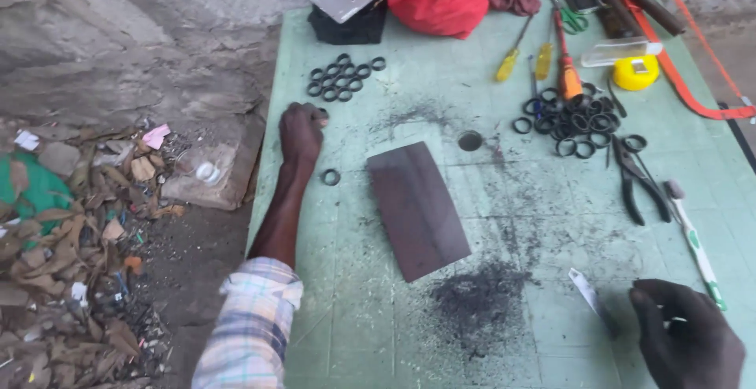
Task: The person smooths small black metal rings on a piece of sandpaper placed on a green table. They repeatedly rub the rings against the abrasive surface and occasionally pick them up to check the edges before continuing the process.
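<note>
Curling loosely closed, the left hand (pixel 301 131) is resting knuckles-down beside a tidy cluster of small black rubber rings (pixel 344 77) at its one o'clock, one stray ring (pixel 331 177) lying at five o'clock, while the right hand (pixel 687 334) is pinching something unclear near a white paper scrap (pixel 583 287).

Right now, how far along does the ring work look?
A small batch of rings lies sorted near the left hand, and one ring sits beside the dark sheet. The right hand holds a blade. The bigger ring pile remains.
</note>
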